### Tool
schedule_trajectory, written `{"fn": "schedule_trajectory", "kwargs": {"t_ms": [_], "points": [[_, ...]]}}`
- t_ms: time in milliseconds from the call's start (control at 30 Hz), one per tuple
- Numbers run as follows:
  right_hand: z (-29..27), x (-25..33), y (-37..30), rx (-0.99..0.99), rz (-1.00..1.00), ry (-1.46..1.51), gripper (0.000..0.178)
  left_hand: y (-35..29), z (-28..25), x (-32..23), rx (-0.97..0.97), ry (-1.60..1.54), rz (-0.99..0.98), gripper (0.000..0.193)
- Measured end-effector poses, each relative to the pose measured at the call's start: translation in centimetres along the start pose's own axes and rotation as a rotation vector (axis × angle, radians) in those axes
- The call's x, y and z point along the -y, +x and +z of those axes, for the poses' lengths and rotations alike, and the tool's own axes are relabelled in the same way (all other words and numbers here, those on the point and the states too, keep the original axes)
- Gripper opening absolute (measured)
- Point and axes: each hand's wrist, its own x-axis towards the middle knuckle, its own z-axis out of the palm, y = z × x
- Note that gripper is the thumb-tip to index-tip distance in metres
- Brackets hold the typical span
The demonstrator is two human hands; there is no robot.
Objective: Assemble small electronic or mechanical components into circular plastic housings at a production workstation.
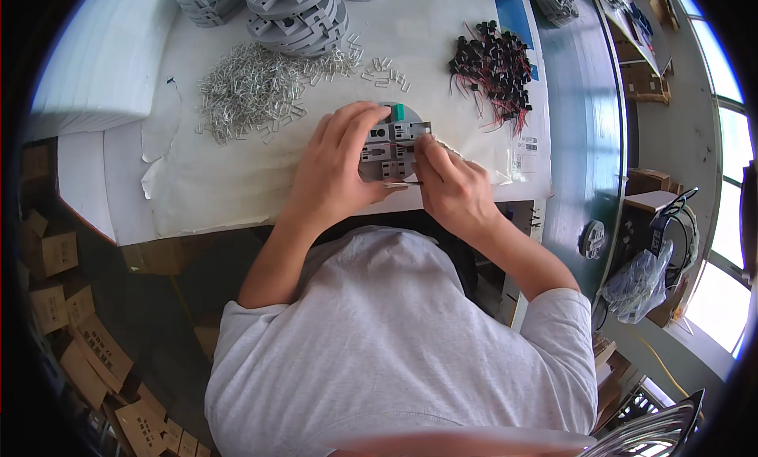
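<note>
A round grey plastic housing with compartments and a small green block at its far edge is between my hands at the table's near edge. My left hand wraps around its left side, thumb at the near rim and fingers over the far left. My right hand is closed at its right side, fingertips pressed together over the inner parts. What those fingertips pinch, if anything, is hidden. Thin dark and red wire shows inside the housing. A thin light strip sticks out near my left thumb.
A heap of bent metal clips lies far left of the housing. Behind it stand stacked grey housings. To the right sits a pile of black parts with red wires. White foam borders the left; cardboard boxes fill the floor there.
</note>
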Motion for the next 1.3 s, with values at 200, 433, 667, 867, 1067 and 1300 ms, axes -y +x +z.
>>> {"fn": "schedule_trajectory", "kwargs": {"t_ms": [200, 433, 667, 867, 1067, 1300], "points": [[0.4, 0.8, -0.2, -0.023, 0.072, -0.056, 0.032, 1.1, 0.3, -0.8, 0.065, 0.272, 0.021, 0.101], [-1.2, -3.4, 3.2, -0.026, 0.182, 0.625, 0.016, 0.6, 1.0, -0.8, 0.102, 0.265, -0.032, 0.101], [0.3, -1.7, 5.6, -0.498, 0.288, 1.939, 0.030, 0.4, 1.3, -0.5, 0.079, 0.266, 0.001, 0.104], [-2.3, -1.9, 4.3, -0.133, 0.341, 0.842, 0.006, 0.1, 1.2, -0.1, 0.063, 0.236, -0.023, 0.104], [-0.9, -3.0, 2.2, -0.033, 0.292, 0.556, 0.026, 0.4, 1.0, -0.2, 0.088, 0.207, -0.035, 0.104], [-1.6, -3.3, 2.9, 0.025, 0.140, 0.357, 0.018, 0.2, 1.1, -0.4, 0.097, 0.200, -0.051, 0.105]]}}
